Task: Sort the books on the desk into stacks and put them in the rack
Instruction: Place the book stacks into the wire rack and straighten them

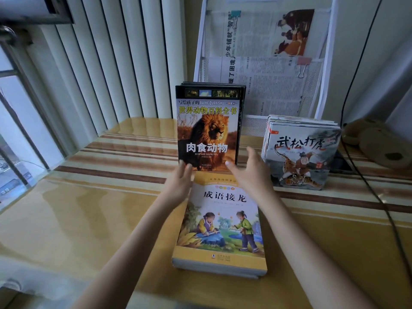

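Note:
A stack of dark books with a lion on the top cover (208, 128) lies in the middle of the desk, just in front of the white wire rack (263, 126). My left hand (181, 182) reaches to its near left corner, fingertips at the cover's edge, fingers apart. My right hand (249, 170) hovers open at its near right corner, holding nothing. Under my wrists lies a yellow stack with two children on the top cover (220, 224). A third stack, topped by a tiger picture book (301, 150), sits to the right.
The rack's upper pockets hold clipped newspapers (265, 63). A black cable (365, 181) runs down the right side of the desk, past a round wooden object (383, 148). Vertical blinds (107, 63) and a window (13, 130) line the left edge.

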